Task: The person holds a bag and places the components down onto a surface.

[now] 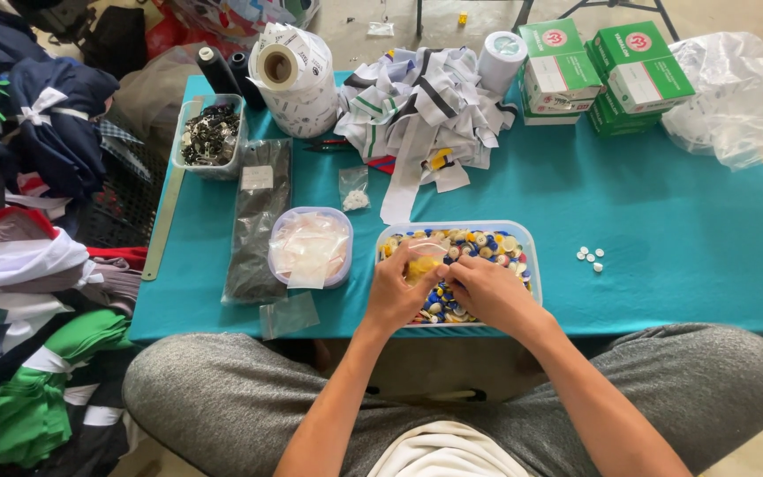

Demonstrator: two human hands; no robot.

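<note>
Both hands meet over a clear plastic tub (527, 243) of mixed coloured buttons at the front edge of a teal table (664, 221). Left hand (396, 293) and right hand (486, 291) pinch a small clear bag (420, 261) of yellow buttons between them, fingers closed on it. Just left of the tub sits a round lidded container (309, 248). Five loose white buttons (590, 257) lie to its right. Green boxes (602, 75) stand at the far edge.
</note>
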